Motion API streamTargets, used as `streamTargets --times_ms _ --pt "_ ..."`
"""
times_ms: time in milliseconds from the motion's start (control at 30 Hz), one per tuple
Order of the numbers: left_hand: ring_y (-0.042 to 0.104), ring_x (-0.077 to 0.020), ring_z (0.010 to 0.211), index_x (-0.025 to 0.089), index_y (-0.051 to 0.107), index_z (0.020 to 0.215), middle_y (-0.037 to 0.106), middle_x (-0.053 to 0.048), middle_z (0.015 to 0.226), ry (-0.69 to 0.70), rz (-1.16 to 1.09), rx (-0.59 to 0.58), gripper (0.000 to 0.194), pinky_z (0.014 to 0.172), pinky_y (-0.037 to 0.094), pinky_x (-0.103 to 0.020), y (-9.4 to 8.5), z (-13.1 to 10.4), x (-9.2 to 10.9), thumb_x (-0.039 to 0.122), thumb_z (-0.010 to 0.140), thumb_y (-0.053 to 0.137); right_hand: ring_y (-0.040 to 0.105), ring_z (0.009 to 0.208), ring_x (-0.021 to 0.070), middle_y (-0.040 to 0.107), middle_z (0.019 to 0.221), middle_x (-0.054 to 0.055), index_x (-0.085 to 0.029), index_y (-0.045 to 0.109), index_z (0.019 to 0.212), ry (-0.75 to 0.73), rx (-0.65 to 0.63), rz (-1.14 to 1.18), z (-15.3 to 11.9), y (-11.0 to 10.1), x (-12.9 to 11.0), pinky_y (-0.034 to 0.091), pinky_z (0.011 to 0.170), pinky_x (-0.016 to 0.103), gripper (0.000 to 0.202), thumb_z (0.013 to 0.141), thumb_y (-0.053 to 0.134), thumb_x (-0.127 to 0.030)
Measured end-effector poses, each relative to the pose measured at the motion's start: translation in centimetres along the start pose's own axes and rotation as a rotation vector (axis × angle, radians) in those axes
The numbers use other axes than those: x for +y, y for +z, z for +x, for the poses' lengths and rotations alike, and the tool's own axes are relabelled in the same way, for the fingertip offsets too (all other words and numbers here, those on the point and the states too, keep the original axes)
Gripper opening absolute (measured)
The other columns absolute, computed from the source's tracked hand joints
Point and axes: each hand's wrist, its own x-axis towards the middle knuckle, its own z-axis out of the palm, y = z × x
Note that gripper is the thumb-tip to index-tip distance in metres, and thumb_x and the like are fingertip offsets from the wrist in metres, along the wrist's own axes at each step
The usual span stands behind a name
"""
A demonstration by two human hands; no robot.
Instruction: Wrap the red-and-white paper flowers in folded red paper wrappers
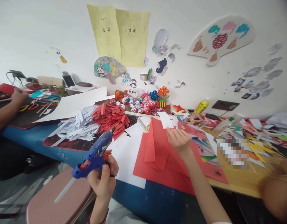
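Observation:
My left hand is wrapped round the handle of a blue hot glue gun, with a pale glue stick poking out of its back end. The gun's nozzle points up and away, near a pile of red paper strips. A small white piece of paper is pinched in my right hand, held above sheets of red paper. White paper lies on the table between my hands. A heap of white paper strips sits left of the red pile.
Paper flowers and a small striped flowerpot stand along the wall. Scissors with a yellow handle are partly covered by red paper. Another person's hand works at far left. A pink stool stands below. Paper scraps cover the right side.

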Motion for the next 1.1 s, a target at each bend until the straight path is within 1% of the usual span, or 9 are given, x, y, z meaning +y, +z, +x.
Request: streamTargets --times_ms 167,333,467,567,667,800,867,933,1100 --pt "0.041 -0.0078 0.047 0.016 0.062 0.109 0.045 0.005 0.056 -0.039 0.035 -0.059 0.036 0.042 0.033 -0.018 -1.3 0.0 -0.3 0.044 0.087 0.065 0.053 0.058 0.0126 0.062 0.059 0.002 -0.018 0.069 0.079 0.179 -0.125 -0.176 -3.7 -1.7 3.1 0.031 0.060 0.030 0.023 0.097 0.055 -0.024" --pt "0.042 -0.0078 0.045 0.015 0.062 0.110 0.047 0.004 0.056 -0.100 0.080 -0.116 0.036 0.041 0.031 -0.018 -1.2 -0.5 -2.1 0.043 0.088 0.064 0.053 0.059 0.0119 0.062 0.061 0.000 -0.017 0.070 0.093 -0.008 -0.254 -0.196 -10.3 -5.4 3.1 0.033 0.061 0.029 0.015 0.095 0.056 -0.014" --pt "0.043 -0.0086 0.045 0.014 0.063 0.110 0.048 0.004 0.056 -0.148 0.135 -0.161 0.036 0.041 0.032 -0.020 -0.9 -1.3 -3.5 0.043 0.089 0.062 0.056 0.065 0.0125 0.067 0.068 0.002 -0.015 0.070 0.097 -0.023 -0.347 -0.185 -12.4 -5.9 2.1 0.034 0.063 0.028 0.018 0.095 0.053 -0.011" --pt "0.045 -0.0095 0.045 0.013 0.063 0.108 0.051 0.002 0.058 -0.144 0.227 -0.162 0.037 0.042 0.034 -0.022 -0.9 -1.6 -3.8 0.044 0.087 0.064 0.058 0.067 0.0139 0.068 0.072 0.003 -0.015 0.071 0.094 -0.022 -0.463 -0.202 -12.3 -5.7 1.8 0.036 0.065 0.029 0.023 0.094 0.050 -0.007" --pt "0.044 -0.0097 0.045 0.013 0.065 0.104 0.052 0.002 0.057 -0.129 0.336 -0.122 0.036 0.043 0.034 -0.022 -0.7 -1.1 -3.6 0.044 0.086 0.065 0.058 0.064 0.0144 0.068 0.070 0.002 -0.018 0.072 0.105 0.035 -0.555 -0.183 -11.7 -6.5 1.4 0.036 0.063 0.030 0.027 0.094 0.050 -0.007" --pt "0.043 -0.0098 0.045 0.014 0.065 0.095 0.049 0.004 0.053 -0.152 0.414 -0.071 0.030 0.043 0.035 -0.022 0.3 0.4 -3.4 0.042 0.086 0.066 0.059 0.060 0.0147 0.066 0.066 0.000 -0.026 0.066 0.126 0.268 -0.439 -0.120 -10.4 -7.9 -0.7 0.036 0.059 0.029 0.030 0.097 0.057 -0.029" --pt "0.043 -0.0094 0.045 0.015 0.064 0.090 0.049 0.004 0.053 -0.159 0.432 -0.071 0.028 0.043 0.035 -0.022 0.8 1.3 -3.6 0.042 0.086 0.066 0.063 0.066 0.0153 0.070 0.076 0.001 -0.025 0.067 0.124 0.387 -0.391 0.001 -9.4 -8.2 -2.5 0.040 0.061 0.028 0.031 0.096 0.058 -0.038" --pt "0.043 -0.0089 0.045 0.015 0.063 0.087 0.049 0.004 0.053 -0.169 0.455 -0.102 0.027 0.043 0.034 -0.021 1.2 2.0 -3.8 0.042 0.087 0.066 0.067 0.079 0.0182 0.073 0.092 0.003 -0.025 0.067 0.120 0.468 -0.428 0.149 -8.3 -8.2 -4.3 0.046 0.066 0.029 0.034 0.094 0.060 -0.045" --pt "0.043 -0.0079 0.045 0.016 0.060 0.086 0.049 0.005 0.054 -0.183 0.530 -0.191 0.028 0.042 0.033 -0.020 2.5 3.7 -3.8 0.044 0.090 0.063 0.062 0.108 0.0313 0.066 0.123 0.008 -0.026 0.057 0.133 0.424 -0.612 0.367 -6.7 -7.4 -7.7 0.051 0.088 0.044 0.068 0.075 0.076 -0.057"
